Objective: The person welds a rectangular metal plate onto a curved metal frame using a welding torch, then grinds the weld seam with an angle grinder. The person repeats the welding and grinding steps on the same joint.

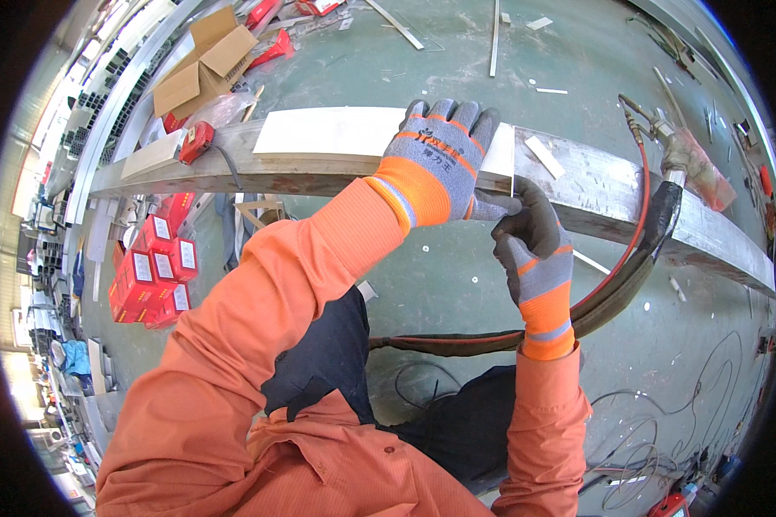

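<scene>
The left hand (pixel 440 153) lies palm down over the white panel (pixel 336 131), fingers reaching to its far edge and thumb pointing right; it is spread on the panel rather than clenched. Its forearm slants up from the lower left. The right hand (pixel 536 246), its forearm rising nearly upright, is bent in with curled fingers by the panel's right end, close to the left thumb; whether it grasps anything cannot be told. The panel lies along the metal beam (pixel 599 183), near its far edge. Just right of it on the beam is a short white strip (pixel 544 158); beyond, a red hose (pixel 645 189) and dark sleeved cable (pixel 660 226) hang over the near edge. To the left, a red tape measure (pixel 197 143) crowds the panel's end. Open green floor (pixel 444 276) shows below the beam, between the forearms
</scene>
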`<control>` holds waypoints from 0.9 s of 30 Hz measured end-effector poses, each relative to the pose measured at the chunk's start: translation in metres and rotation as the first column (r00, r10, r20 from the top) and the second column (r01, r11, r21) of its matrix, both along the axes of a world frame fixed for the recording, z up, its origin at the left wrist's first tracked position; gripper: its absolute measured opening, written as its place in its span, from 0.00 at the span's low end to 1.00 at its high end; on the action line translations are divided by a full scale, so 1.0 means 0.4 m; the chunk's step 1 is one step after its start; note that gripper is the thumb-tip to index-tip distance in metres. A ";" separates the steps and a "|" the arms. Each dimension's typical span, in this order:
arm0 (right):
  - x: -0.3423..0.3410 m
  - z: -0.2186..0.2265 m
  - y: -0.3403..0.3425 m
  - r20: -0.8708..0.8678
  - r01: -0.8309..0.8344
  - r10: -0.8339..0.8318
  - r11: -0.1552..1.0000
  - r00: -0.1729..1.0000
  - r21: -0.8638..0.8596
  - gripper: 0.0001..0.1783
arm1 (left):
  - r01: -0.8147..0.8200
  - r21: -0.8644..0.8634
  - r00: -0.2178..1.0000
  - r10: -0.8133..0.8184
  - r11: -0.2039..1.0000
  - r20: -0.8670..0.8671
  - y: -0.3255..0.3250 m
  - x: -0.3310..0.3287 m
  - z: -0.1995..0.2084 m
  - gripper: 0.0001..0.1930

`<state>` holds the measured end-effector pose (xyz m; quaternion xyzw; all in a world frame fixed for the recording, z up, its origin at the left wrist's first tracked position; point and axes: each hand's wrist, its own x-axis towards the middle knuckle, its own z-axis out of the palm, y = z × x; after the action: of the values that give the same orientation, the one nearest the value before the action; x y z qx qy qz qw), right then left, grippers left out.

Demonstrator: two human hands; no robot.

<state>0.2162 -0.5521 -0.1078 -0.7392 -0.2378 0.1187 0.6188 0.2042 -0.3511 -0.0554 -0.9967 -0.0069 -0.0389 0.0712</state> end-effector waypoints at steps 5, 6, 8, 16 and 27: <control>-0.001 -0.007 0.004 -0.065 0.034 -0.028 0.995 0.998 0.090 0.35 | 0.029 -0.017 0.999 -0.028 0.999 0.024 -0.003 0.000 0.004 0.68; -0.004 -0.008 0.006 -0.068 0.036 -0.029 0.995 0.997 0.097 0.35 | 0.026 -0.017 1.000 -0.026 1.000 -0.001 -0.003 0.002 0.011 0.68; -0.015 0.002 0.009 -0.131 0.046 -0.035 0.995 0.991 0.088 0.39 | 0.025 -0.009 0.999 -0.025 1.000 -0.021 -0.002 0.003 0.013 0.68; -0.014 -0.007 0.005 0.087 0.054 -0.049 0.997 0.995 -0.056 0.39 | 0.038 0.000 0.999 -0.038 0.999 0.014 -0.001 0.001 0.006 0.67; -0.039 -0.003 -0.030 0.019 0.107 -0.107 0.994 0.994 0.015 0.29 | 0.064 -0.017 0.998 -0.063 0.998 0.030 -0.038 -0.019 0.001 0.69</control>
<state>0.2007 -0.5641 -0.1089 -0.7478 -0.2048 0.0767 0.6269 0.1964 -0.3665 -0.0551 -0.9963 0.0235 -0.0560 0.0606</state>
